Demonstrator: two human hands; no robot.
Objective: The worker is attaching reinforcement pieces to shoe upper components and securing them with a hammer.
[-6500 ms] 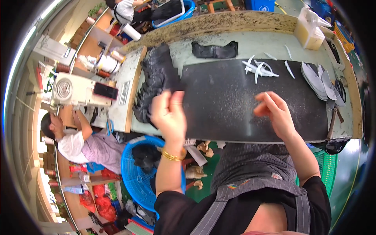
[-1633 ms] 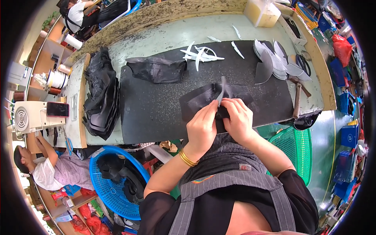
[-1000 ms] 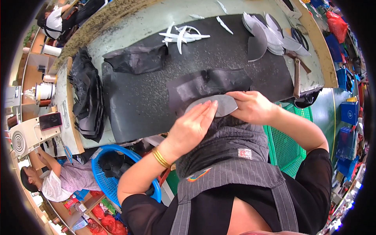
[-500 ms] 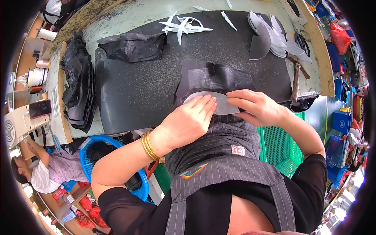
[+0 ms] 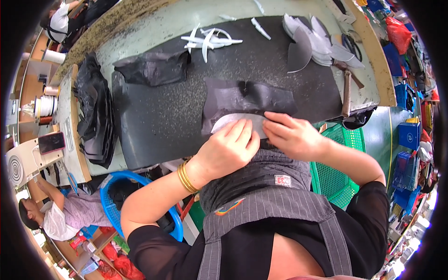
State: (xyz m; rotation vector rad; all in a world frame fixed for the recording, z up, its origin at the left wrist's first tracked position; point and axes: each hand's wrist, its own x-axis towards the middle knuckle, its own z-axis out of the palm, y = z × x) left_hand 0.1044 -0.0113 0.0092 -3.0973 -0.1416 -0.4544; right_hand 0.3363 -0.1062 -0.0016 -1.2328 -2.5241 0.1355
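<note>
Pale counter (image 5: 205, 10) carried 1 black mat (image 5: 156, 123). Below its near edge stood 2 containers: 1 blue basket (image 5: 106, 198) at left, containing black pieces (image 5: 122, 189), and 1 green basket (image 5: 338, 170) at right. 1 rounded grey piece (image 5: 226, 122) lay flat at the near edge of 1 creased black sheet (image 5: 252, 99). Left hand (image 5: 230, 147): fingers together, pressing on the grey piece. Right hand (image 5: 291, 137): fingers at its right end. Whether either hand gripped could not be told. Earlier, both hands had held the grey piece upright.
</note>
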